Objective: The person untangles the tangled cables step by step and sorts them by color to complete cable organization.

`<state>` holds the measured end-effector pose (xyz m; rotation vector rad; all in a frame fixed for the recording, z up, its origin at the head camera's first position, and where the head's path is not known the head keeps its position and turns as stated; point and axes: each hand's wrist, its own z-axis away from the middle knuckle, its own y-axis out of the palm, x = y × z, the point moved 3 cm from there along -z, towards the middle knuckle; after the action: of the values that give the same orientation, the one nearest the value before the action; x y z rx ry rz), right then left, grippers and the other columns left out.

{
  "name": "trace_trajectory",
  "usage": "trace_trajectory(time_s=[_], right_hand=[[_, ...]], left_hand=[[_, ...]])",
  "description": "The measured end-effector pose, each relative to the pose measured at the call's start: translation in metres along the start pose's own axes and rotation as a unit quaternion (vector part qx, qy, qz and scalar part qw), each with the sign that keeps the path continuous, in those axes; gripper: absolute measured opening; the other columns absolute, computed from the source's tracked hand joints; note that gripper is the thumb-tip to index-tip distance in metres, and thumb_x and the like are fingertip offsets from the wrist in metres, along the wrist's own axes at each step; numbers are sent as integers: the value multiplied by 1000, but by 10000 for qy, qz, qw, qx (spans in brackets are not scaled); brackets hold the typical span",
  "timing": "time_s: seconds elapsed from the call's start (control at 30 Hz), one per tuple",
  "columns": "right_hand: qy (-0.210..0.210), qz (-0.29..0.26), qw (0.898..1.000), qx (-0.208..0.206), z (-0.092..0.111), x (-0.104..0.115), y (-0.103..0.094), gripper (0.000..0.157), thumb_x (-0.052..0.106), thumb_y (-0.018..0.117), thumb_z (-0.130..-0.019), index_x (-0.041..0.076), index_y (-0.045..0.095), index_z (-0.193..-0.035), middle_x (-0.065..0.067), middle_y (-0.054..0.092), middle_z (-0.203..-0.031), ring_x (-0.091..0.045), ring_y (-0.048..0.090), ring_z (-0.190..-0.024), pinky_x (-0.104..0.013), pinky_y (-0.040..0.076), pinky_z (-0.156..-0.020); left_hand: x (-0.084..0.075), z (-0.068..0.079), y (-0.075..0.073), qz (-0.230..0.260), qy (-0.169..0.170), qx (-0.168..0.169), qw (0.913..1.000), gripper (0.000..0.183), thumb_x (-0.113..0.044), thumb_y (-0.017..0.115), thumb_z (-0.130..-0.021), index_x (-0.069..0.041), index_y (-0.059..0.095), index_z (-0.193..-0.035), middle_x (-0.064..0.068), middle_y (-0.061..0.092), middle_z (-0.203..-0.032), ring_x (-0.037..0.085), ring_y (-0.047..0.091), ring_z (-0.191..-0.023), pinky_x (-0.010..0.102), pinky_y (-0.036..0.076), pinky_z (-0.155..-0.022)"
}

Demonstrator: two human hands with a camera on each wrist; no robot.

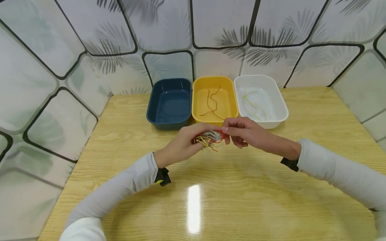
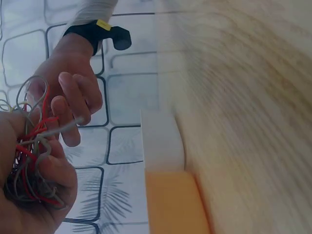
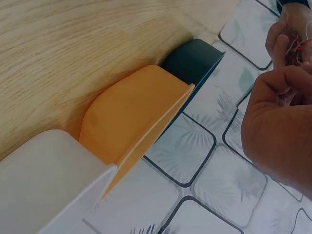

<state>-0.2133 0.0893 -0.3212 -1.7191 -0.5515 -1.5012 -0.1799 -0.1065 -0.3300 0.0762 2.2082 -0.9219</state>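
Note:
My left hand grips a tangled bundle of thin wires, red, yellow and grey-white, with loose ends sticking out below. In the left wrist view the bundle lies in the curled fingers, red and grey loops rising from it. My right hand meets it from the right, thumb and forefinger pinching at a red wire on the bundle's edge. Both hands are just in front of the yellow bin. The right wrist view shows the right hand from behind, its fingertips mostly hidden.
Side by side stand a dark blue bin, the yellow one and a white bin at the table's back edge. Red wires lie in the yellow bin, yellow wires in the white one. A patterned wall rises behind the wooden table.

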Motion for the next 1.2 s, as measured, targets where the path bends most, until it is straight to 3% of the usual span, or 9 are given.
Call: trace_trajectory(time_s=[0.17,0.3,0.43,0.6,0.7,0.83,0.97,1.07,1.2], right_hand=[[-207,202,9987,-409,7,3,-6,25,25,46,-97,4,55,-87,-14,51,-72,-23,34,-43,-36,24,-38],[-150,229,9974,-669,12,4,-8,24,26,48,-96,4,58,-91,-14,51,-75,-23,35,-44,-34,25,-39],[-60,-214,9964,-819,16,4,-8,25,27,49,-96,4,59,-97,-13,57,-89,-23,45,-52,-34,31,-42],[-4,-1309,9900,-526,19,7,-6,26,24,46,-97,1,58,-103,-10,61,-104,-25,58,-89,-36,46,-70],[-254,-1623,9857,-366,20,7,-5,21,17,43,-98,1,56,-99,-10,63,-99,-27,58,-101,-42,42,-89],[-436,-2065,9770,-314,22,7,-5,17,13,40,-98,4,54,-93,-7,60,-86,-24,62,-93,-44,42,-89],[-432,-2185,9742,-363,24,8,-6,19,13,39,-99,4,55,-93,-4,49,-74,-17,55,-67,-37,47,-71],[-377,-2028,9773,-481,26,7,-9,19,14,39,-99,5,55,-94,-3,50,-77,-15,38,-54,-31,43,-58],[-278,-1794,9814,-620,28,5,-12,18,16,41,-99,5,55,-95,-3,52,-90,-19,30,-58,-30,43,-59]], left_hand=[[2,2,0,440,-475,103,9979,43,-1,49,-87,-18,46,-127,-3,58,-109,11,54,-84,28,45,-68],[2,4,0,805,-646,277,9943,44,0,48,-87,-19,45,-127,-3,57,-110,13,53,-86,31,44,-68],[3,5,0,1199,-807,425,9886,44,-3,47,-89,-22,46,-128,-1,56,-108,14,53,-73,32,44,-58],[1,10,-2,1720,-1140,589,9767,36,-14,51,-92,-28,48,-126,2,54,-101,19,46,-54,35,40,-46],[-1,13,-3,1844,-1177,635,9737,35,-14,52,-92,-25,49,-125,4,53,-100,20,44,-54,34,38,-45],[-2,15,-3,1839,-1109,647,9745,37,-10,51,-91,-23,48,-126,5,53,-104,19,45,-56,34,38,-46],[-2,16,-5,1821,-991,733,9755,38,-8,51,-90,-21,49,-125,4,54,-108,18,47,-58,34,40,-47],[-2,19,-7,1811,-910,791,9760,37,-8,52,-89,-20,50,-124,4,55,-108,17,48,-62,34,40,-47],[-1,22,-9,1822,-826,863,9760,35,-9,53,-90,-18,51,-124,4,56,-108,17,49,-65,33,40,-46]])
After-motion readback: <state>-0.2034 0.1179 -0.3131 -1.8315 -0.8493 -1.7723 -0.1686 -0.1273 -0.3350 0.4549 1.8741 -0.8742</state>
